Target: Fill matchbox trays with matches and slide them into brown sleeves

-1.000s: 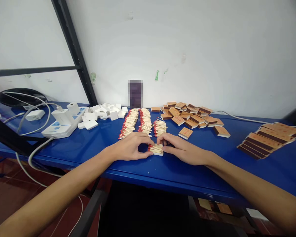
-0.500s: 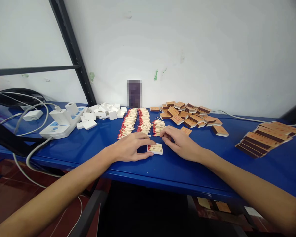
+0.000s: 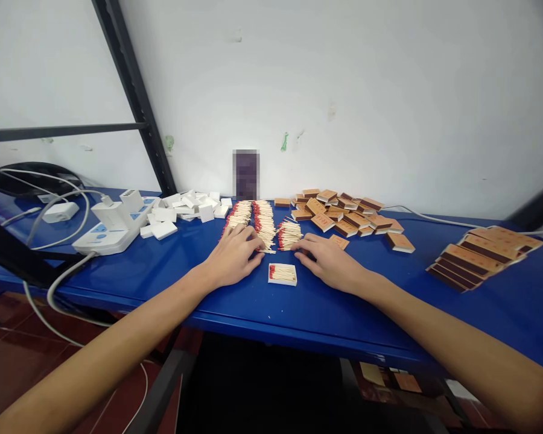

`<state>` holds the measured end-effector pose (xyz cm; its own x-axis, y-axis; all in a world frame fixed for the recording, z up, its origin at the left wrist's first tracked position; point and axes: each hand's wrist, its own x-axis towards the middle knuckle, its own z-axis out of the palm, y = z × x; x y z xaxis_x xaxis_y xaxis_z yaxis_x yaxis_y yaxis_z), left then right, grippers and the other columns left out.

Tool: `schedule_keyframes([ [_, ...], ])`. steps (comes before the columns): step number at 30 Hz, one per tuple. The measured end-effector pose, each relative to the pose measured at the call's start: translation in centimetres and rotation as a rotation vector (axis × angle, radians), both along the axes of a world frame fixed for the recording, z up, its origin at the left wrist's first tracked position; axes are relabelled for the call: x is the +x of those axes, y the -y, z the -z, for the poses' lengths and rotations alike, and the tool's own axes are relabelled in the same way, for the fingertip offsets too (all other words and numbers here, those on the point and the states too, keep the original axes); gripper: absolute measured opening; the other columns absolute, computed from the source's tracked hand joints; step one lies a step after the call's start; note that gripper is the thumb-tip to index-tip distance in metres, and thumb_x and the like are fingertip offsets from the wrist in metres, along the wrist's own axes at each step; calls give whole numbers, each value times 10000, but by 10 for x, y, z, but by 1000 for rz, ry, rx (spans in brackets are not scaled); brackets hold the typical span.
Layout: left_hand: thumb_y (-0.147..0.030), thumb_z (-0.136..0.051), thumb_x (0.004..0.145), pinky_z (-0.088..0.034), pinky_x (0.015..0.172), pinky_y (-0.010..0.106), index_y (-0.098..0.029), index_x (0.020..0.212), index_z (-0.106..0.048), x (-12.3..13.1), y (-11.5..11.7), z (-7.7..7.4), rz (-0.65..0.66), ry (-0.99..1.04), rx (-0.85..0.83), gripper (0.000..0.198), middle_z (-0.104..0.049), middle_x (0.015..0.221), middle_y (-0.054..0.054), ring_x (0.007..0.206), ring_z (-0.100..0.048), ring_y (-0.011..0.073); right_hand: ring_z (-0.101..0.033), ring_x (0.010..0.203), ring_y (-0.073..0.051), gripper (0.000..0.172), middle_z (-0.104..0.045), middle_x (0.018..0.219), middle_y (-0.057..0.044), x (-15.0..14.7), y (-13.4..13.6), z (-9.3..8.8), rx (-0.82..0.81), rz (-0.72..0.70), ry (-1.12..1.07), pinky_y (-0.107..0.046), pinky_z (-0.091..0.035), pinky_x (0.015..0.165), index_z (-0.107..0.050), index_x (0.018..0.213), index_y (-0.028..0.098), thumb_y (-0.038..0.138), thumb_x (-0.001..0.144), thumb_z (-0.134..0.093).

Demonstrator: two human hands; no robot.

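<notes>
A small white tray of red-tipped matches (image 3: 282,274) lies alone on the blue table (image 3: 253,301), untouched. Just behind it run rows of loose matches (image 3: 265,220). My left hand (image 3: 233,256) rests palm down with its fingertips on the near ends of the left rows, fingers stretched. My right hand (image 3: 328,259) lies palm down to the right of the tray, its fingertips at the small right bunch of matches (image 3: 290,234). Neither hand visibly holds anything.
A heap of white inner trays (image 3: 185,208) sits back left beside a white power strip (image 3: 113,229) with cables. Brown matchbox sleeves (image 3: 344,214) are piled back right. A fanned row of flat sleeves (image 3: 479,256) lies far right. A black shelf post (image 3: 131,96) leans at left.
Both hands have let go of the filled tray and moved back toward the loose matches. The tray stays where it was set down.
</notes>
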<state>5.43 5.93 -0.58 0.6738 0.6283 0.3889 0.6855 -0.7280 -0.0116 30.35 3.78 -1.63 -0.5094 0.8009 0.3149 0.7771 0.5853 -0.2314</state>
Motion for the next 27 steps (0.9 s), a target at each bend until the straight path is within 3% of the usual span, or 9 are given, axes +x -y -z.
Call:
schedule_keyframes([
  [5, -319, -502, 956, -397, 903, 429, -193, 965, -655, -1, 1, 0, 12, 4, -31, 198, -574, 1017, 73, 1008, -501, 249, -562, 797, -204, 154, -583, 854, -63, -1, 1, -1, -36, 6, -37, -324, -434, 714, -621, 922, 178, 226, 946, -477],
  [8, -315, -501, 959, -389, 909, 430, -193, 961, -643, -1, 0, 0, 11, 6, -64, 186, -567, 1014, 68, 1007, -492, 247, -547, 765, -191, 121, -566, 840, -49, -2, 1, -2, -40, 27, -50, -313, -419, 692, -605, 934, 179, 235, 939, -498],
  [11, -307, -487, 964, -388, 908, 430, -191, 961, -635, -1, -1, 0, 31, 14, -83, 188, -559, 1016, 73, 999, -486, 247, -546, 770, -194, 146, -570, 862, -56, -2, 2, -2, -36, 44, -23, -315, -410, 690, -608, 986, 179, 227, 945, -476],
  [18, -305, -405, 992, -399, 891, 413, -182, 947, -589, 2, 4, -6, 125, 87, -97, 226, -550, 978, 74, 939, -476, 227, -541, 775, -193, 129, -577, 868, -58, -1, 4, 0, -46, -6, -28, -314, -415, 684, -545, 873, 195, 231, 946, -445],
  [24, -367, -551, 937, -384, 921, 357, -207, 900, -628, 13, 13, -13, 263, 195, -241, 181, -556, 972, 34, 961, -463, 196, -544, 764, -193, 147, -589, 872, -59, -2, 8, -3, -48, -6, -44, -319, -410, 682, -503, 853, 208, 246, 960, -408],
  [27, -388, -491, 969, -380, 914, 354, -212, 953, -624, 14, 11, -9, 253, 205, -239, 222, -570, 955, 30, 947, -469, 191, -503, 684, -171, 186, -562, 786, -29, -6, 14, -9, -58, -6, -121, -300, -376, 626, -493, 842, 210, 288, 979, -397],
])
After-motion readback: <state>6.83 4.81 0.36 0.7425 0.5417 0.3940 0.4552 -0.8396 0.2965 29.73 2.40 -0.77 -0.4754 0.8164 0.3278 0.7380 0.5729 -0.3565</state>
